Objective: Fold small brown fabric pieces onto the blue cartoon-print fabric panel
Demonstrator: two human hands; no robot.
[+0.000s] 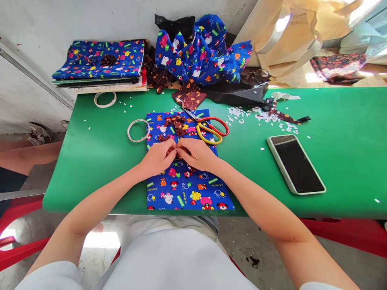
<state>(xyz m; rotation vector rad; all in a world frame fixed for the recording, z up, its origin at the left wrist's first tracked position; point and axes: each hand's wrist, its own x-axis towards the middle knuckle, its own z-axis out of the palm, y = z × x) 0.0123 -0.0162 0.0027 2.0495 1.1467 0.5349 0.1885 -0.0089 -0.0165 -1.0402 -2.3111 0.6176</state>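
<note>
Head view: items listed from the near side outward.

- Blue printed cloth (187,193), 1 piece, flat on the green table (242,161); spreads beneath the fingers and toward the wearer.
- Left hand (160,158) and right hand (199,154), 1 pair; fingertips closed in a pinch and meeting over the cloth.
- Dark brown piece (179,155), small, at the meeting fingertips, apparently gripped from 2 sides; mostly covered, exact shape cannot be told.
- Phone (298,165), 1, pale case, well to the right of the fingers.
- White ring (129,131), 1, left of the fingers, beside the cloth.
- Brown scraps (179,125), a small cluster on the cloth, just beyond the fingers.
- Scissors (217,121), 1 pair, 1 red and 1 yellow handle, beyond and right of the fingers, blades slanting away left.
- White paper bits (267,116), scattered farther right.
- Bunched blue cloth (199,56), 1 heap, farthest beyond the fingers.

Risks, as judged: an uneven pull could slip or tear the small piece; a sleeve or wrist brushing the scraps could scatter them; a tug on the underlying cloth could drag the scissors, since they lie partly on it.
</note>
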